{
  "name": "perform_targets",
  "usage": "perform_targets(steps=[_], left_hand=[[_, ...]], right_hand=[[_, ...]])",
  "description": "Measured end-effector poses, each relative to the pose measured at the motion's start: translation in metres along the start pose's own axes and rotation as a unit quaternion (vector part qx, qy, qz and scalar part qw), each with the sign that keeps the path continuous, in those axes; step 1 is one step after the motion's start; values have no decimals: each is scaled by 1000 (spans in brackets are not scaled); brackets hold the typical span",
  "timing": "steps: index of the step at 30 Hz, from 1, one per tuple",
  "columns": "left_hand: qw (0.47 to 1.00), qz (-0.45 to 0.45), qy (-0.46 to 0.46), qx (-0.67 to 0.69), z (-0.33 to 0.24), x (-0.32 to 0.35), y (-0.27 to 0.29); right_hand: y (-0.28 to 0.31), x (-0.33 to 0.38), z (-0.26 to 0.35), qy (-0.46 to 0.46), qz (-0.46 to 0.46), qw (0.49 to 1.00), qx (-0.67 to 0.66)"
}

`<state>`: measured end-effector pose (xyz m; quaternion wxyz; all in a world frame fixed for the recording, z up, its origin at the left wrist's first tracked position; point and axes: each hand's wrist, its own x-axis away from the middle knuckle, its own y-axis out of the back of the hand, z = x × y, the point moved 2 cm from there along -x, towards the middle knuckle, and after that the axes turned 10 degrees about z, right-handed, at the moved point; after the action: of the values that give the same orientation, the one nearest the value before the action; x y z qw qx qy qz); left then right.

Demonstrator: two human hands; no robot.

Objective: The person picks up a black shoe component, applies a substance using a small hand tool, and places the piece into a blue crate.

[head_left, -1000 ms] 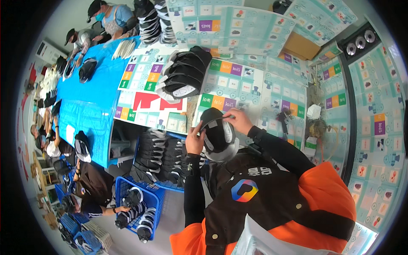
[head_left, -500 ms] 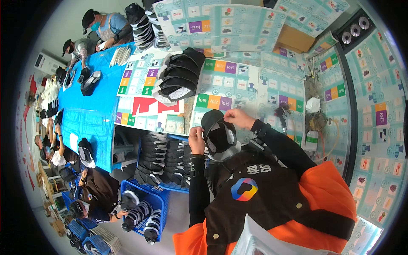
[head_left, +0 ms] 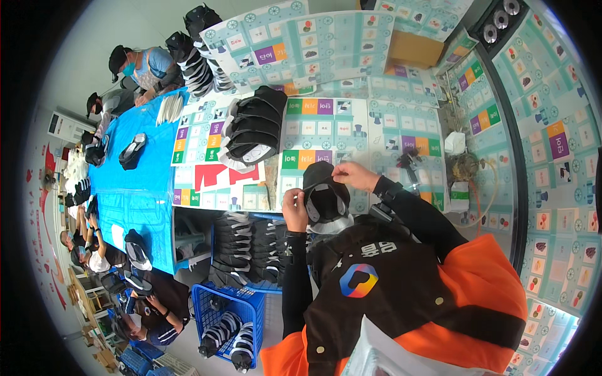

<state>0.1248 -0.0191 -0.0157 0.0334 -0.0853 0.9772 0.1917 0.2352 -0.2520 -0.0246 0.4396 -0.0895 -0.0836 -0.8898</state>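
Observation:
A black shoe upper point(head_left: 325, 199) with a grey-and-white lining is held in front of my chest, its opening toward me. My left hand point(head_left: 295, 210) pinches its left edge between thumb and fingers. On the other side, my right hand point(head_left: 355, 176) grips the upper right edge with closed fingertips. Just beyond, a nested row of black uppers with white edges point(head_left: 254, 128) lies on the card-covered table point(head_left: 323, 135).
Under the table, several stacks of uppers point(head_left: 235, 247) fill a crate. A blue basket point(head_left: 229, 294) with striped bundles stands on the floor. Co-workers surround the blue-covered table point(head_left: 138, 188) at left. A hose point(head_left: 486, 200) and small machine point(head_left: 467, 166) are at right.
The view has shifted slightly. Both my hands still hold the upper, whose opening now looks wider and rounder. At lower left, a co-worker's hand has left the blue basket, and they now hold a shoe.

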Motion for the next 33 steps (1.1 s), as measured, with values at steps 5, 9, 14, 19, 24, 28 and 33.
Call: perform_targets(steps=[5,9,14,19,24,28,33], left_hand=[[955,171,205,127,29,-15,19],[883,188,273,333,24,-30,8],[867,196,317,330,8,-46,18],[938,218,59,265,-49,-58,28],[976,180,65,108,-45,-24,63],[990,48,87,-104,-48,-44,33],[936,71,-137,-317,-138,-84,-56]], right_hand=[[3,-6,-2,-30,80,985,-152],[6,-12,-17,-7,7,994,-112],[-28,15,99,199,-63,950,231],[-3,10,77,100,-206,907,355],[35,31,12,44,-378,906,186],[36,45,-50,-13,-258,966,18],[83,111,-178,-119,-333,871,342]])
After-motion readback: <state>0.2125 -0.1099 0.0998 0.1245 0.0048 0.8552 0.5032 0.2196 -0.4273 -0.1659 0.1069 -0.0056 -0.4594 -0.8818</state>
